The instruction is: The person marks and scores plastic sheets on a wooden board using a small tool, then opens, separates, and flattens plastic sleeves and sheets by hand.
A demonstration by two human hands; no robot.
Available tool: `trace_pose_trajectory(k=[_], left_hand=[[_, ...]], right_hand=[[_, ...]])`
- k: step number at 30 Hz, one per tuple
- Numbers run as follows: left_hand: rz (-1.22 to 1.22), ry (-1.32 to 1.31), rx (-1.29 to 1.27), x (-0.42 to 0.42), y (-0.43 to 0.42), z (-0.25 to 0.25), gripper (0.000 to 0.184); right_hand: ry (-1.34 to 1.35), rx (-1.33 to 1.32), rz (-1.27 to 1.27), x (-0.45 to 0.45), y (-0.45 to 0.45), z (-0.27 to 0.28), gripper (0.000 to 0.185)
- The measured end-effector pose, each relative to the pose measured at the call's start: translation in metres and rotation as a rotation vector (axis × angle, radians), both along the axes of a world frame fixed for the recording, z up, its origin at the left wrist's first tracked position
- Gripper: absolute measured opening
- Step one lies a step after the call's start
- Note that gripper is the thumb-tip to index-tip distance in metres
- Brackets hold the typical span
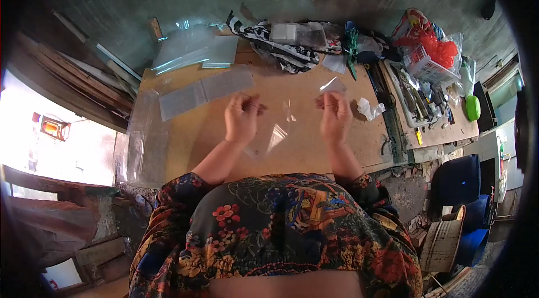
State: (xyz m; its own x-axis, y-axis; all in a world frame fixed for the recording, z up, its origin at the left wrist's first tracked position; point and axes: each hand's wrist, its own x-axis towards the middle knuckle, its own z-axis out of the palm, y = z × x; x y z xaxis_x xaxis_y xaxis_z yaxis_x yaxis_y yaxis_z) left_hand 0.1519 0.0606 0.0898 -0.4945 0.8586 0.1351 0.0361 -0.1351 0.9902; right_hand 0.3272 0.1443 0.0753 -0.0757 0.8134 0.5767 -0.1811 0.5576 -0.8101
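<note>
Left hand [241,124] raised over the desk [368,149]: fingers curled in, gap narrow; cannot tell whether they pinch anything. Right hand [336,123] about level with it: fingers bunched, grip likewise unclear. Clear plastic film [276,137] between and below the hands, known by its glare; edges hard to trace. Just right of the right hand, a crumpled white scrap [370,109]. Beyond the left hand, a frosted plastic strip [208,92], flat. At the back left, clear sheets [182,51], overlapping. Far right: tool tray [414,124], white basket [428,69] behind it.
</note>
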Motion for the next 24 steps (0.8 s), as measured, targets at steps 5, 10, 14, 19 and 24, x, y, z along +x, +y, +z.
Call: trace_pose_trajectory(k=[5, 10, 14, 19, 24], left_hand=[[0.073, -0.437, 0.143, 0.017, 0.007, 0.007, 0.019], [-0.263, -0.154, -0.231, 0.023, 0.001, -0.023, 0.011], [-0.261, -0.176, -0.241, 0.010, 0.002, -0.039, 0.008], [-0.018, 0.087, -0.222, 0.002, 0.008, -0.038, 0.009], [-0.191, 0.426, -0.265, 0.016, -0.005, -0.042, 0.017]], right_hand=[[0.376, -0.575, 0.189, -0.006, -0.010, 0.017, 0.011], [0.499, -0.500, 0.260, -0.010, -0.010, 0.012, 0.011], [0.519, -0.522, 0.213, -0.007, -0.012, 0.011, 0.011], [0.570, -0.541, 0.139, 0.004, 0.000, -0.006, 0.013], [0.649, -0.608, 0.105, 0.006, -0.001, -0.001, 0.016]])
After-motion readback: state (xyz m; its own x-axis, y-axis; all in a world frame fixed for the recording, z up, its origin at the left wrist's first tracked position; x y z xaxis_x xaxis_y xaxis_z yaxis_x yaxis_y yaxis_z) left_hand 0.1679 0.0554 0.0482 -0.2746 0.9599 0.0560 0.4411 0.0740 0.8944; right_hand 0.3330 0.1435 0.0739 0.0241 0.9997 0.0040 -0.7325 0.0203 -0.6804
